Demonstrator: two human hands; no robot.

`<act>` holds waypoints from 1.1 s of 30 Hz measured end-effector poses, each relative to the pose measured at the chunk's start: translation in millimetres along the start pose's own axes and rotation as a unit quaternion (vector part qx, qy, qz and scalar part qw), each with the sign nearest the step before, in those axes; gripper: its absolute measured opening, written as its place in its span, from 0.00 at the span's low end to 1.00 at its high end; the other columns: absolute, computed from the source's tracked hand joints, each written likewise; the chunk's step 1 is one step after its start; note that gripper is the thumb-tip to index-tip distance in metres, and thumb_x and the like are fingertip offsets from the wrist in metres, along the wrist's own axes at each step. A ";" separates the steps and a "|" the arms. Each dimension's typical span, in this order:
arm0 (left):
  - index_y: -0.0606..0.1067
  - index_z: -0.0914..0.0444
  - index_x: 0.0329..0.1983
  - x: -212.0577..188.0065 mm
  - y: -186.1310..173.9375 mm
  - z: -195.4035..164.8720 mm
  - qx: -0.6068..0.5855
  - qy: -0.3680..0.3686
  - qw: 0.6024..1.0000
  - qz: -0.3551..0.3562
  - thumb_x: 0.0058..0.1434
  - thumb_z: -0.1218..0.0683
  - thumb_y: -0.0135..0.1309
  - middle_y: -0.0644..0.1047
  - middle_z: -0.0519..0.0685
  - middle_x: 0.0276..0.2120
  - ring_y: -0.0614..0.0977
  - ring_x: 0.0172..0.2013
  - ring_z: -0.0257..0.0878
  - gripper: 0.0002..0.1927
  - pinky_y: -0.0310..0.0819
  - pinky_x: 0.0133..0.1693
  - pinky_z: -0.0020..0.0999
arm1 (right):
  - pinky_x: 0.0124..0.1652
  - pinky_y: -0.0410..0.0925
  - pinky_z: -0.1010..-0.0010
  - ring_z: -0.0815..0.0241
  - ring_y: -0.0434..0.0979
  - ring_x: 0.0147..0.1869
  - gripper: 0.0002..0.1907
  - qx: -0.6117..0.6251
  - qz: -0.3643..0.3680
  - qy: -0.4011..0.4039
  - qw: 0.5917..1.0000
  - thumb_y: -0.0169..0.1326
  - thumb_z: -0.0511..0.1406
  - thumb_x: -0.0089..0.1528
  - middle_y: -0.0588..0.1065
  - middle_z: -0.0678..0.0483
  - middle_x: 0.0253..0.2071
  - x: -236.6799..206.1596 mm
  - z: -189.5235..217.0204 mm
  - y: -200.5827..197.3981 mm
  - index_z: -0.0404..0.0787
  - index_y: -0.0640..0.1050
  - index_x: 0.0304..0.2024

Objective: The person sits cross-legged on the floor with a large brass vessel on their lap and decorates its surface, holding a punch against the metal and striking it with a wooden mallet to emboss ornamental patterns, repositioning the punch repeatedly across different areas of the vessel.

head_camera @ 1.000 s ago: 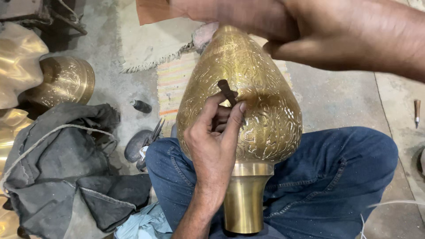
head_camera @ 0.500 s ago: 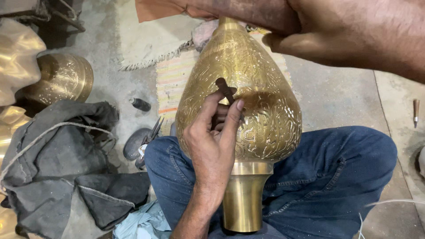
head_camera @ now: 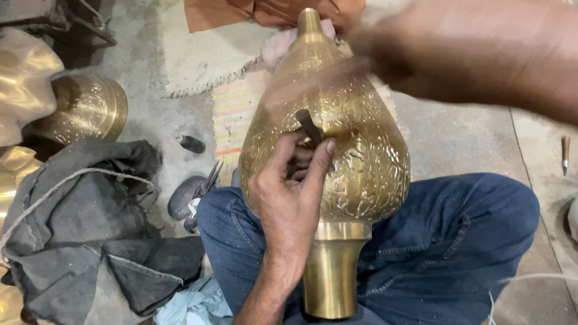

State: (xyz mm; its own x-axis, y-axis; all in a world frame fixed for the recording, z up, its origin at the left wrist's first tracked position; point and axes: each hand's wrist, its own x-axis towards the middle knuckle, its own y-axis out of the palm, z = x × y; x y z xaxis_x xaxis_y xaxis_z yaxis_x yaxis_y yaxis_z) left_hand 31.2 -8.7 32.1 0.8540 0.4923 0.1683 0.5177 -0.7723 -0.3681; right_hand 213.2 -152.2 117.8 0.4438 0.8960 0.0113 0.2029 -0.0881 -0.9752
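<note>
A large teardrop-shaped brass vessel (head_camera: 367,162), engraved all over, rests neck-down on my lap between my blue-jeaned legs (head_camera: 457,247). My left hand (head_camera: 289,192) lies on its front, with thumb and fingers pinching a small dark chisel (head_camera: 308,125) whose tip touches the engraved surface. My right hand (head_camera: 481,54) is a blur at the upper right. It is closed on a brown wooden mallet (head_camera: 313,81), which shows only as a streak across the upper vessel, just above the chisel.
A heap of dark grey cloth with a cord (head_camera: 78,222) lies on the left. Behind it are a brass bowl (head_camera: 87,108) and other brass pieces. A dark stone and metal snips (head_camera: 189,195) sit by my knee. A small tool (head_camera: 565,153) lies on the right floor.
My right hand has swung down and to the right, bringing the mallet toward the chisel in a blur. The left hand and chisel stay at the same spot on the vessel.
</note>
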 end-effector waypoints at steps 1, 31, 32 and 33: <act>0.80 0.64 0.46 1.3 -0.3 0.8 -0.008 0.008 1.000 -0.003 0.66 0.56 0.60 0.84 0.48 0.27 0.87 0.30 0.32 0.09 0.86 0.31 0.28 | 0.33 0.74 0.65 0.58 0.83 0.32 0.17 -0.063 0.071 0.019 0.995 0.62 0.43 0.64 0.80 0.50 0.27 3.4 3.8 -7.1 0.44 0.77 0.52; 0.79 0.65 0.45 -1.2 0.1 4.6 0.002 0.042 0.999 -0.008 0.67 0.57 0.60 0.84 0.49 0.29 0.89 0.32 0.34 0.07 0.89 0.32 0.29 | 0.31 0.75 0.64 0.56 0.83 0.31 0.22 -0.031 -0.056 -0.052 0.997 0.65 0.40 0.59 0.79 0.50 0.28 0.5 -6.0 -5.1 0.44 0.77 0.55; 0.79 0.65 0.47 -1.6 0.1 3.9 -0.008 0.034 0.999 -0.007 0.66 0.57 0.59 0.84 0.48 0.28 0.89 0.31 0.34 0.09 0.89 0.32 0.29 | 0.30 0.75 0.65 0.56 0.82 0.30 0.23 0.063 -0.039 -0.015 0.997 0.66 0.40 0.59 0.78 0.49 0.28 2.3 -9.6 0.2 0.41 0.76 0.54; 0.79 0.65 0.49 -1.8 -0.3 3.0 -0.019 0.026 0.999 -0.005 0.66 0.57 0.59 0.84 0.48 0.28 0.88 0.31 0.34 0.10 0.88 0.32 0.28 | 0.28 0.76 0.65 0.55 0.82 0.29 0.23 0.156 -0.021 0.023 0.987 0.66 0.39 0.60 0.78 0.48 0.28 3.7 -11.8 3.9 0.37 0.75 0.53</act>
State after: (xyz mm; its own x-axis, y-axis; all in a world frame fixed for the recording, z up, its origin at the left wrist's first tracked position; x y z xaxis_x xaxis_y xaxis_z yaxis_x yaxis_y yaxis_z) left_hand 29.3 -8.1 29.1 0.8500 0.4791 0.2193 0.5267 -0.7831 -0.3306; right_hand 226.0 -154.4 116.7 0.4808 0.8751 0.0556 -0.0538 0.0928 -0.9942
